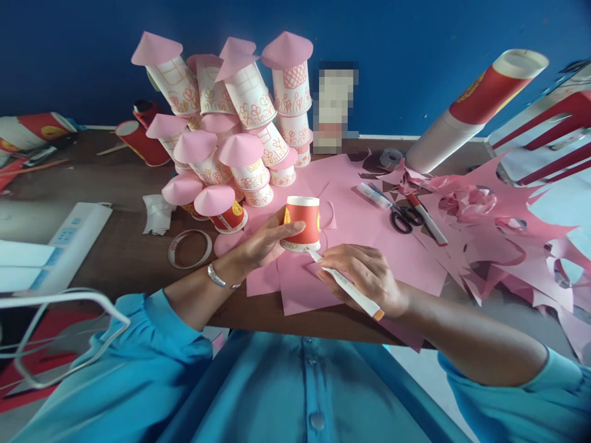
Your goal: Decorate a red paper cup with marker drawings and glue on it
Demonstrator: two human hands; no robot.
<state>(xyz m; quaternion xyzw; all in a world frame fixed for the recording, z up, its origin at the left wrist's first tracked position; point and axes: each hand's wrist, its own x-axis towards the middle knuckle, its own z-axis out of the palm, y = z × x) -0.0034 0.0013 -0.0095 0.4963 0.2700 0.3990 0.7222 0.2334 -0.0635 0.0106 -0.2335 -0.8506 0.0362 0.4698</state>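
A red paper cup (308,216) with yellow marks and a white band is held upside down or upright, I cannot tell which, over pink paper sheets (383,246). My left hand (268,239) grips its left side, thumb across the front. In my right hand (364,274) is a white marker (351,291) with an orange end; its tip meets the white band at the cup's lower edge. Behind my left hand, a red cup (234,218) wears a pink paper cone (215,200).
Several white cup towers (249,92) with pink cones stand behind. Black-handled scissors (406,219), a red-and-white marker (428,220) and cut pink scraps (508,246) lie right. A tall cup stack (462,123) leans at back right. A tape ring (189,249) and a power strip (69,246) are left.
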